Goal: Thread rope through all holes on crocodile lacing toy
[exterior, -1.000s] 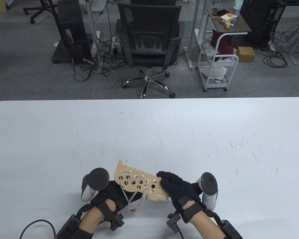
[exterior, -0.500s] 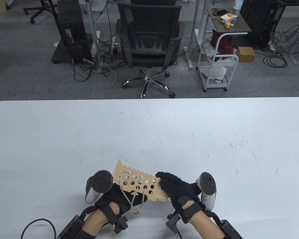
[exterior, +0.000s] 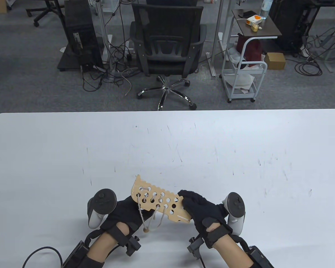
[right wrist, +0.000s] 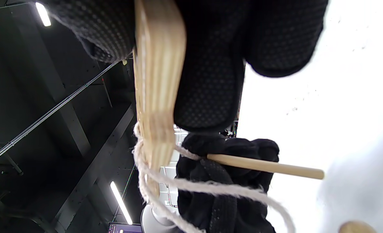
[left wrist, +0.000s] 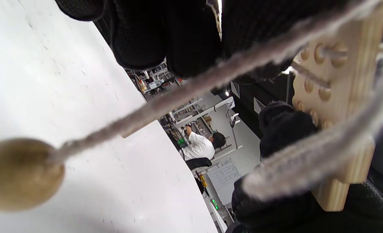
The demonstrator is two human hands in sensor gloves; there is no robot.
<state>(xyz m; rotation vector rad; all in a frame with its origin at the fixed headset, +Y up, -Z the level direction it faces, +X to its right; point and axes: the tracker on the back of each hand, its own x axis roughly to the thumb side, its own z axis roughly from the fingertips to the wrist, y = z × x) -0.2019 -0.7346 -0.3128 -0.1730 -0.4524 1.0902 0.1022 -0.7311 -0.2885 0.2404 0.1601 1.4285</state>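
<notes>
Table view shows the wooden crocodile lacing toy (exterior: 159,202) held up off the white worktop (exterior: 167,145) between both gloved hands, near the worktop's close edge. The right hand (exterior: 202,210) grips the toothed snout end, its fingers (right wrist: 211,81) curled round the board's edge with the plywood clamped between them, as the right wrist view shows edge-on. The left hand (exterior: 122,213) sits under the tail end; its fingers (left wrist: 165,35) are bent behind the board. In the right wrist view those same fingers close round a thin wooden needle (right wrist: 266,165) that pokes out from the board's back face, beside the right fingers.

A pale rope (exterior: 145,216) runs through several holes nearest the left fingers and hangs in loops below the board, ending in a round wooden bead (exterior: 146,230) that dangles just above the worktop, between the two wrists. The holes nearer the right fingers stay unthreaded. A tracker (exterior: 100,206) rides on the back of the left hand, another tracker (exterior: 235,212) on the right. Beyond the worktop stands a black office chair (exterior: 167,47).
</notes>
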